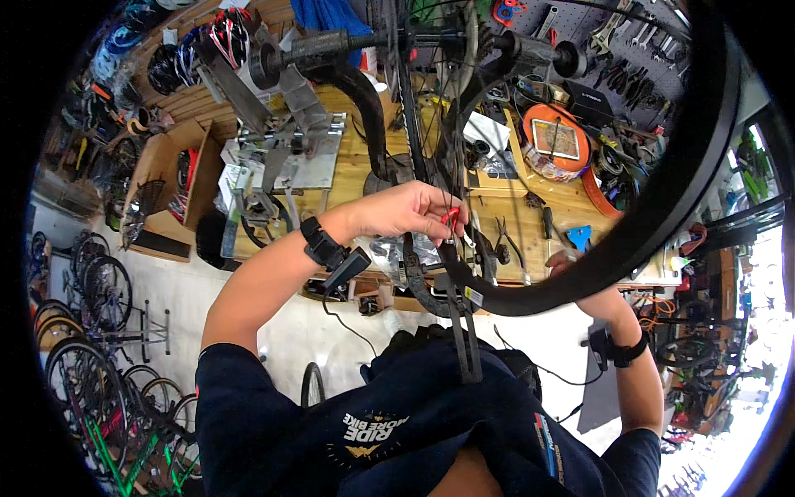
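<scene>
A bicycle wheel stands upright in a dark metal truing stand, its tyre sweeping across the right of the view. My left hand reaches in from the left among the spokes, fingers and thumb pinched on a small red spoke wrench near the rim. Over on the right, my right hand is beside the wheel. The tyre covers part of that hand and its fingers are blurred, so their grip cannot be made out.
Behind the wheel is a wooden workbench with pliers, a screwdriver, a blue tool and an orange round container. A cardboard box stands to the left. Bicycles line the left side; tools hang on a pegboard.
</scene>
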A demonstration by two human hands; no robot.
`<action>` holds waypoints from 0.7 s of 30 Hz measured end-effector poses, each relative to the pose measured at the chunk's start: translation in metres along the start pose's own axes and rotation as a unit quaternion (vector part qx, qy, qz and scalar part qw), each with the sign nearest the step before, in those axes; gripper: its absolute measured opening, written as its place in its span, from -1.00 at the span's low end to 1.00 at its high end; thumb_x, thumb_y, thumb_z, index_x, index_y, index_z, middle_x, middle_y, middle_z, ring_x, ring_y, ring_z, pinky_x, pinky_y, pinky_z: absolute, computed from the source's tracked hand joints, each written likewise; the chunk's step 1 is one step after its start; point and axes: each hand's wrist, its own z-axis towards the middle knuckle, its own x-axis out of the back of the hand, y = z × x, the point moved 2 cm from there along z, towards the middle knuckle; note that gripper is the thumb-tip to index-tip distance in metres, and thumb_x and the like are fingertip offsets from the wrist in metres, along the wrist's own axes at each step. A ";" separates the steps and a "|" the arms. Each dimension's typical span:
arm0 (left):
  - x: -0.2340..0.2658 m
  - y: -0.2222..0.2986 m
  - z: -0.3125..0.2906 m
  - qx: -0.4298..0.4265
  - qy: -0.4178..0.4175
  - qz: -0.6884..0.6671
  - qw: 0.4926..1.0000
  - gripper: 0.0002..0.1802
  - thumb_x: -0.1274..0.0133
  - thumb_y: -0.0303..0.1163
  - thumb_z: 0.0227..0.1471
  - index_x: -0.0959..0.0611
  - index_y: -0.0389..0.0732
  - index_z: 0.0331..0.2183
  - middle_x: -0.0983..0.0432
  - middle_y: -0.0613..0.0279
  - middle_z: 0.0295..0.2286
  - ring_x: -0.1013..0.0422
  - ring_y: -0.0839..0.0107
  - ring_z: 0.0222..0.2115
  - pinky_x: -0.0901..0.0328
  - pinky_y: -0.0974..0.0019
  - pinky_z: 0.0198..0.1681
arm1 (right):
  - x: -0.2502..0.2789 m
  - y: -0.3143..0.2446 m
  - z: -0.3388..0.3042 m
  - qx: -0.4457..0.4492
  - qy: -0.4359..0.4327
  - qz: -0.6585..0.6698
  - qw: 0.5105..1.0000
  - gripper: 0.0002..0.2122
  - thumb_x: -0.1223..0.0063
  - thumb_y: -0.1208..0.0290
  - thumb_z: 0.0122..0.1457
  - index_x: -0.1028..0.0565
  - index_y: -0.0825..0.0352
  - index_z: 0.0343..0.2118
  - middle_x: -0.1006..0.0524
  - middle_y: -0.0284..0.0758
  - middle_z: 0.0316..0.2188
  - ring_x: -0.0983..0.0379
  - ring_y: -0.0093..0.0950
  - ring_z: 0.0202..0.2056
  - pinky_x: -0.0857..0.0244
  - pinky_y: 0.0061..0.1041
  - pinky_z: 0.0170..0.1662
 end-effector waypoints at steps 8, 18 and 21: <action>-0.017 -0.014 -0.004 -0.026 0.271 0.222 0.936 -0.68 -0.40 -0.26 -0.15 -0.64 -0.28 -0.49 -0.58 0.20 -0.57 -0.54 0.45 -0.50 -0.35 0.27 -0.43 | 0.016 -0.053 0.012 0.138 0.014 -0.166 0.976 -0.81 -0.04 0.47 0.18 -0.43 0.37 -0.15 -0.47 -0.40 -0.45 -0.42 -0.58 -0.40 -0.30 -0.56 -0.29; -0.004 -0.035 0.008 -0.082 0.349 0.518 0.777 -0.41 -0.08 0.19 0.02 -0.70 -0.21 -0.53 -0.51 -0.04 -0.65 -0.48 -0.04 -0.54 -0.37 0.05 -0.46 | 0.025 -0.109 0.096 0.292 -0.040 -0.050 0.954 -0.85 -0.03 0.54 0.10 -0.44 0.43 -0.26 -0.53 -0.16 -0.53 -0.51 -0.20 -0.45 -0.37 -0.31 -0.34; -0.041 0.010 0.006 -0.018 0.374 0.600 0.707 -0.35 -0.18 0.11 -0.01 -0.55 -0.34 -0.70 -0.34 -0.05 -0.78 -0.35 -0.01 -0.70 -0.22 0.11 -0.59 | 0.016 -0.107 0.121 0.300 -0.048 -0.068 0.950 -0.82 -0.06 0.44 0.12 -0.48 0.45 -0.28 -0.55 -0.14 -0.49 -0.51 -0.28 -0.49 -0.38 -0.36 -0.36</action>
